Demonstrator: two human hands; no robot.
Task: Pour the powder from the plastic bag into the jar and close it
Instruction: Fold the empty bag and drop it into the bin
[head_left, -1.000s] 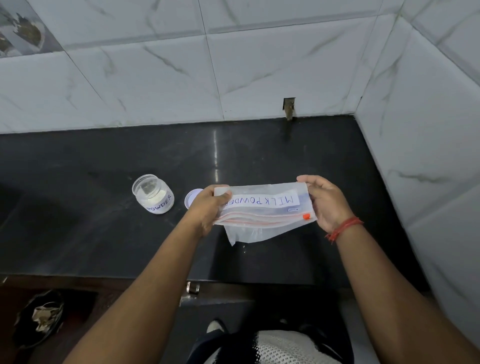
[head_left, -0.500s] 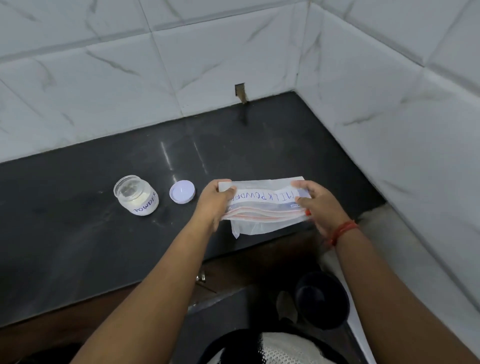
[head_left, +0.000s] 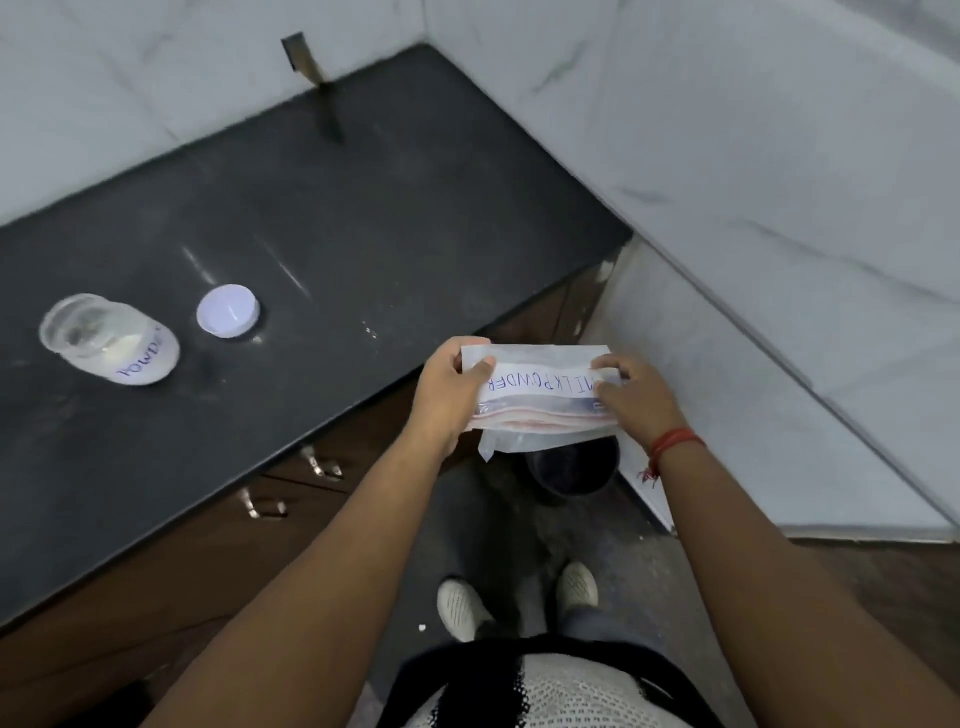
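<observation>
Left hand: the left hand pinches the left end of the plastic bag, thumb on top, so its grip is closed on the bag.
Right hand: the right hand pinches the right end the same way, grip closed on the bag. A red thread is tied round its wrist.
Plastic bag: held flat between both hands, out past the table edge and above the floor, at about 3 o'clock from the jar. Blue letters on it spell MILK POWDER, upside down from here. Pink lines run along its lower side.
Jar: the jar stands open on the table, far off at 9 o'clock from the bag. It has white powder low inside and blue writing on its label.
Lid: the white lid lies flat on the table just beside the jar, at 3 o'clock from it, not touching.
Bucket: a dark bucket sits on the floor under the bag.
Feet: two light shoes stand on the floor at 6 o'clock from the bag.
</observation>
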